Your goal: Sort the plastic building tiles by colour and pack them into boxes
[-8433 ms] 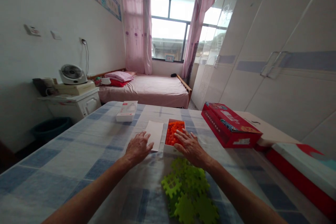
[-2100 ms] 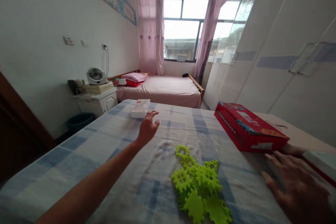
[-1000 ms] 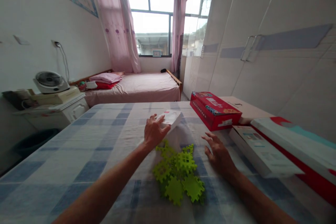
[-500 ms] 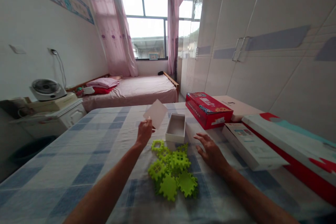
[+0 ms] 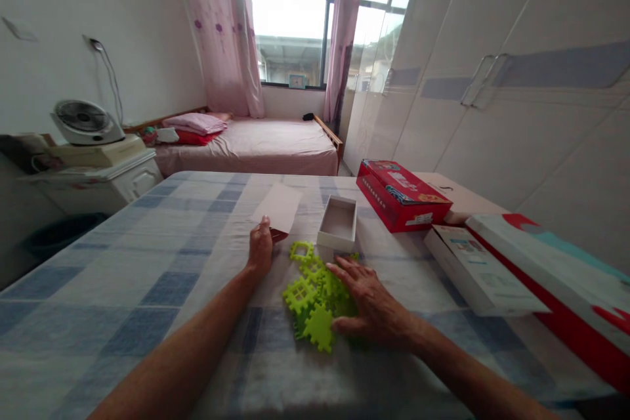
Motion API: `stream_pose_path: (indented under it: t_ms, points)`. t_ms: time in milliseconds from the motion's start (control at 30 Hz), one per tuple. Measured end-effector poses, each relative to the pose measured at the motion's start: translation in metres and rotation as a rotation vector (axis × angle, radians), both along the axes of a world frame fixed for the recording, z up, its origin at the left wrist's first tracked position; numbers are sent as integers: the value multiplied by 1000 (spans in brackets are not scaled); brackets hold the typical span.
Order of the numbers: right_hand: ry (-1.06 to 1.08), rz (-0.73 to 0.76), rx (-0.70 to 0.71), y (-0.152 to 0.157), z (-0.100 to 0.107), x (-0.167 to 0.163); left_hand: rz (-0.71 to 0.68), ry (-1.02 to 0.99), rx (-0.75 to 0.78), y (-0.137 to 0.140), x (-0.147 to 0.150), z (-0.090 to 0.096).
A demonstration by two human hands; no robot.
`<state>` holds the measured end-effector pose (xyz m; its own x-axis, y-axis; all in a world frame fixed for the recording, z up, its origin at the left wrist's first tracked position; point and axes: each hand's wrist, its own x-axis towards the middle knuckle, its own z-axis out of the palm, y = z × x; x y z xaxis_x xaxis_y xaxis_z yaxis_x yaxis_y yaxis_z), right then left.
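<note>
The green toothed pieces (image 5: pixel 322 292) are heaped loosely on the worktop (image 5: pixel 207 210), which is covered by a checked cloth (image 5: pixel 123 289). The right side of the heap is covered by the right hand (image 5: pixel 369 298), palm down, its fingers spread and not closed around anything; whether a piece is pressed beneath the palm cannot be told. A pale panel (image 5: pixel 279 205) is gripped by its near edge in the left hand (image 5: pixel 260 249), with the thumb laid on the upper face. Just beyond the heap the open white box (image 5: pixel 336 238) is stood, with nothing seen inside it. Farther to the right, the red box (image 5: pixel 401 193) and a flat white box (image 5: pixel 477 269) are set down.

The pieces look like thin moulded plastic: light, fairly stiff and likely to slide over one another, so the heap may be scattered if pushed from one side. They are probably best pinched by the toothed rims or scooped from both sides. The panel appears light and card-like, easily creased, and is best held by its edges.
</note>
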<state>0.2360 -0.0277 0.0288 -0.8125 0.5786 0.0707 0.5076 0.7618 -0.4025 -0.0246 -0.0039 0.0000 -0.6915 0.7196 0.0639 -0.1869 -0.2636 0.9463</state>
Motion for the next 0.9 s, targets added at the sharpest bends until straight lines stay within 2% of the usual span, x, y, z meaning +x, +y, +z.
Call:
stream_pose_path:
  t_ms: [367, 600, 667, 767, 900]
  points:
    - [145, -52, 223, 11, -7, -20, -36, 23, 10, -3, -1, 1]
    - [338, -72, 201, 16, -15, -23, -27, 31, 0, -4, 0, 2]
    - [397, -94, 182, 17, -9, -24, -18, 31, -1, -4, 1, 3]
    - [463, -140, 192, 27, 9, -29, -8, 33, -5, -4, 2, 5]
    - [520, -280, 297, 62, 38, -47, -17, 39, -10, -5, 2, 6]
